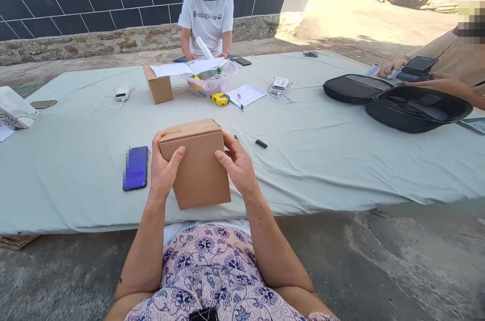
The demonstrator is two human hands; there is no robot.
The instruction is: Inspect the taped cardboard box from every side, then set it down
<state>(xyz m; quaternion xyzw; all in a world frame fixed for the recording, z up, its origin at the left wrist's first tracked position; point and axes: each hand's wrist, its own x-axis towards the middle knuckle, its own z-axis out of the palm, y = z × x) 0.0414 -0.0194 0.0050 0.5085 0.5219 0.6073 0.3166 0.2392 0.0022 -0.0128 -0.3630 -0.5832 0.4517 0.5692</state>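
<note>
A closed brown cardboard box (200, 172) is held between my two hands at the near edge of the cloth-covered table. My left hand (164, 167) grips its left side, thumb on the face toward me and fingers round behind. On the opposite side, my right hand (238, 164) holds it the same way. The fingertips behind the box are mostly hidden. A phone with a blue screen (136, 168) lies to the left of my left hand. Past my right hand lies a small black object (261, 143).
Farther back stand another cardboard box (158, 88) and a plastic basin (212, 83) with papers and other items. Near them lie a yellow tape measure (220, 99) and a paper with a pen (248, 96). An open black case (417, 108) sits right. Two people sit around the table.
</note>
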